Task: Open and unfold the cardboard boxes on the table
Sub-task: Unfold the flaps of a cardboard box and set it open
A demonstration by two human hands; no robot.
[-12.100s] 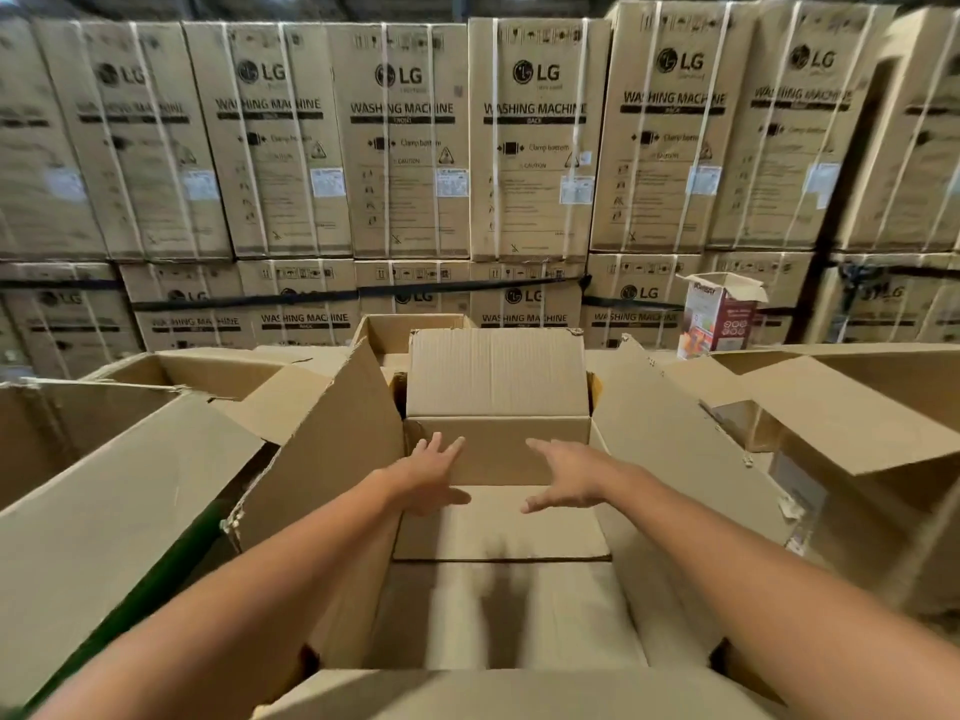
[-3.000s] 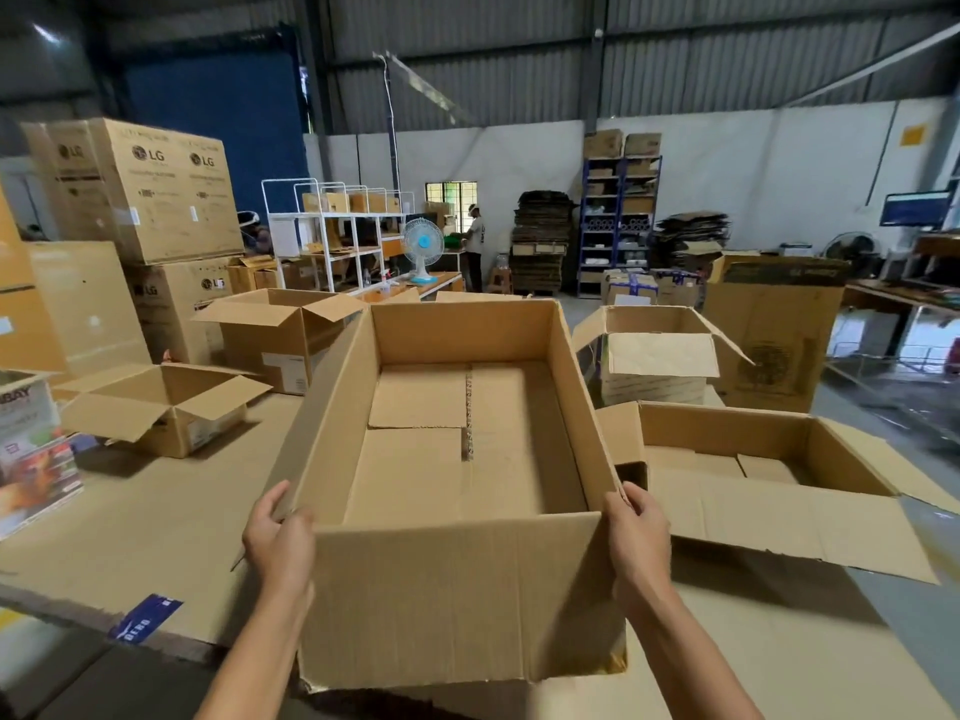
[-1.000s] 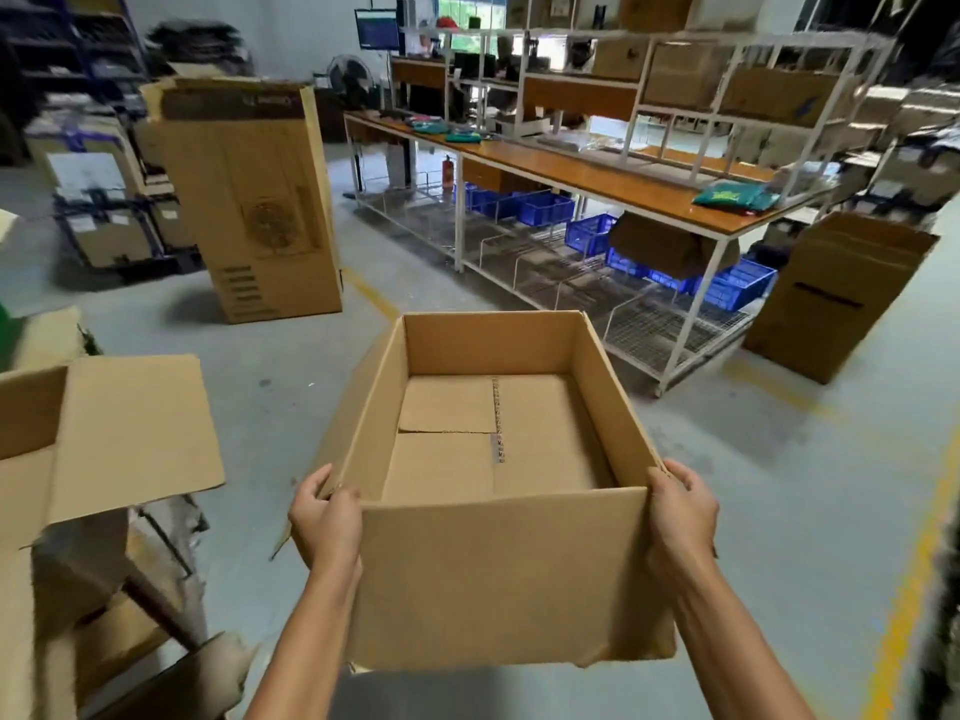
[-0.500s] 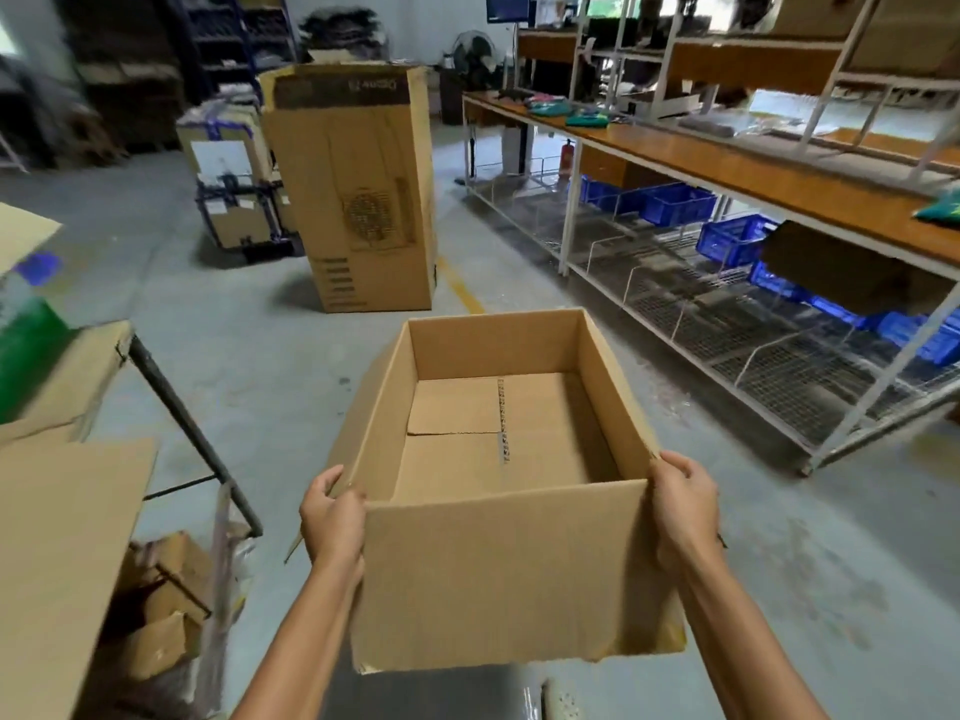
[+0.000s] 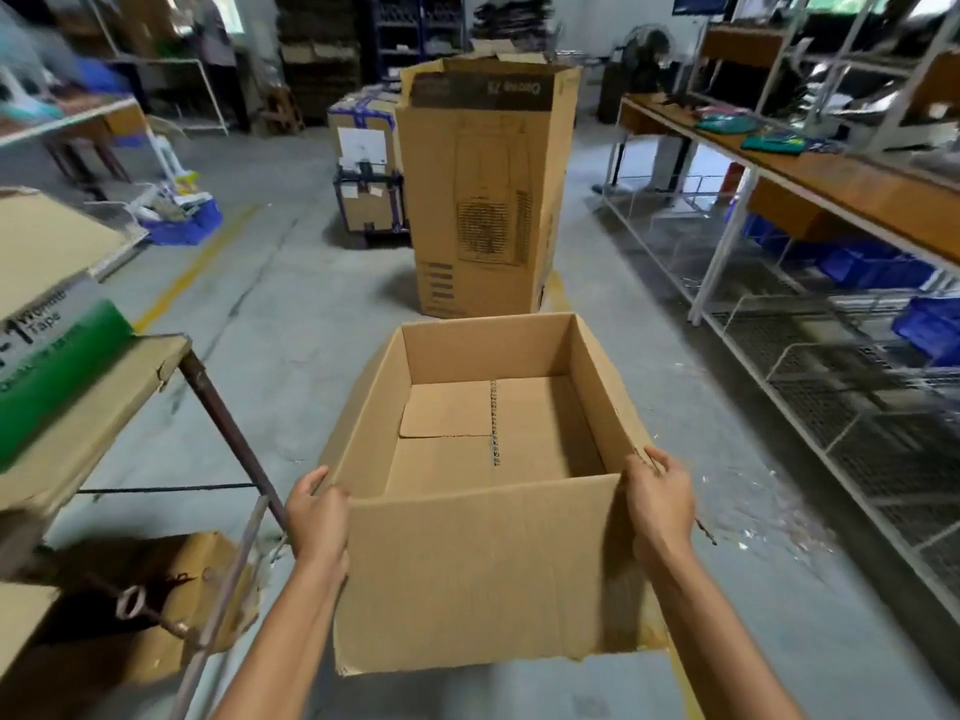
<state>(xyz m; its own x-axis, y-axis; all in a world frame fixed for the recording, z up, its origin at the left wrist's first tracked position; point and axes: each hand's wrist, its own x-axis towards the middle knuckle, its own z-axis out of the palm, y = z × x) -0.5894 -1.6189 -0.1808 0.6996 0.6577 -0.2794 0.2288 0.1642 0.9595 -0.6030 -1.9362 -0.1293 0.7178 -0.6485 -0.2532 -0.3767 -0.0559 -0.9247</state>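
the open box hangs above the floor between the left hand and right hand, fingers clamped round its near corners; if either grip loosens, it could tip and drop.

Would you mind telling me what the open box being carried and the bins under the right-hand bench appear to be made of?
Open box: brown corrugated cardboard, matte; faint vertical ribbing and a ragged lower edge show. Bins: probably moulded plastic, judging by the uniform blue, though blur leaves it open.
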